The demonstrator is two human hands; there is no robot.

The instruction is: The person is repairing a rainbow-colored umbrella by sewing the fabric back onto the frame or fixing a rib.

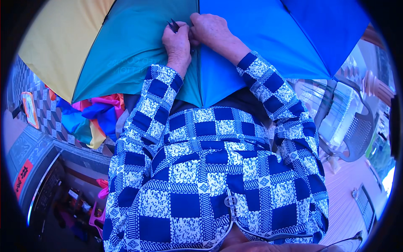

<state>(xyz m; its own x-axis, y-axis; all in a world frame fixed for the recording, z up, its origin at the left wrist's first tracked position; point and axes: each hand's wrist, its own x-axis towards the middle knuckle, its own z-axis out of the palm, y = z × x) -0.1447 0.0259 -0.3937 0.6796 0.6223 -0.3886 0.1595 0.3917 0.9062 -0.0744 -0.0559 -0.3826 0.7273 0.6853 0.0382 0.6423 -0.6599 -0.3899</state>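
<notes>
An open umbrella point(260, 46) with yellow, green and blue panels spreads before me, its dark ribs along the seams. Over the green panel, my left hand point(178, 45) is closed round small dark thread snips point(172, 26), whose two pointed tips stick out above the thumb and finger. Close against it, my right hand point(215, 32) is closed at the seam between the green and blue panels. Its fingertips are turned away and partly hidden, so what they pinch cannot be made out.
A heap of colourful cloth point(94, 115) lies at the left on patterned tiles. To the right stands a grey plastic chair point(361, 130) with perforated parts. A pink basket point(97, 218) shows at the lower left, near a dark doorway. A red paper strip point(23, 176) hangs at far left.
</notes>
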